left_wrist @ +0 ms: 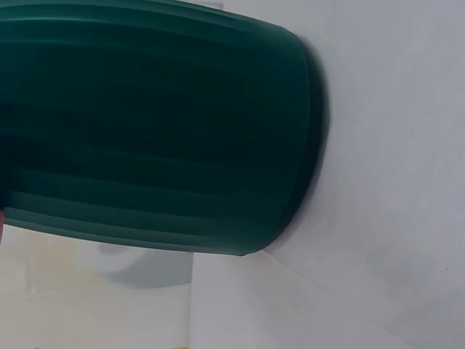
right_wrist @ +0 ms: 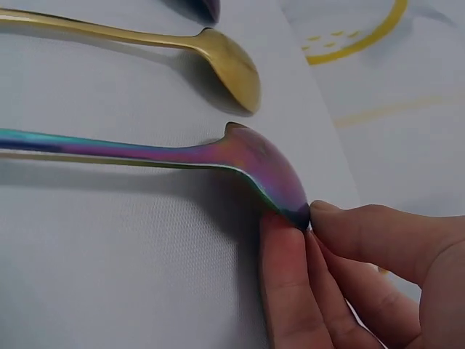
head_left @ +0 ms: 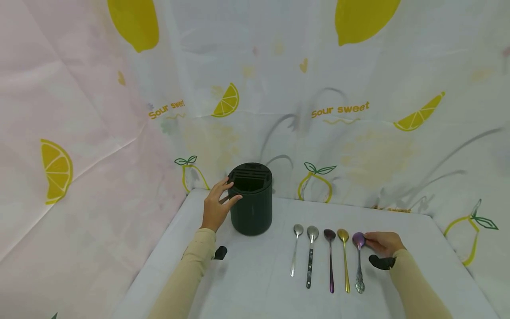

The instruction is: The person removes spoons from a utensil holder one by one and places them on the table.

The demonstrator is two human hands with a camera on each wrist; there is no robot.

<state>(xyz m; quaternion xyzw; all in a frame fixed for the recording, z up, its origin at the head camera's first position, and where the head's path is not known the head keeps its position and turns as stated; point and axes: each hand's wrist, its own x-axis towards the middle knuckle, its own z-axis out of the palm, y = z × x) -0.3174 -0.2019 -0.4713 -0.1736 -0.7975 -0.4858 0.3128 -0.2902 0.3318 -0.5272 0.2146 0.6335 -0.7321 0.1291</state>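
Observation:
In the head view my left hand [head_left: 217, 206] grips the left side of the rim of a dark green utensil holder [head_left: 252, 215], thumb in front and fingers behind. The holder stands upright, its slotted top facing up; its ribbed wall [left_wrist: 160, 131] fills much of the left wrist view. At the right end of a row of spoons, my right hand [head_left: 384, 243] pinches the bowl tip of a purple iridescent spoon [right_wrist: 254, 163] between thumb and fingers. This spoon has an ornate handle end [head_left: 360, 285]. Just left of it lies a gold spoon [head_left: 345, 261].
Further left in the row are a dark spoon [head_left: 330, 261], a spoon with a black patterned handle [head_left: 310, 266] and a small silver spoon [head_left: 295, 252]. All lie on a white-covered table [head_left: 255, 283]. A lemon-printed cloth [head_left: 279, 88] hangs behind it.

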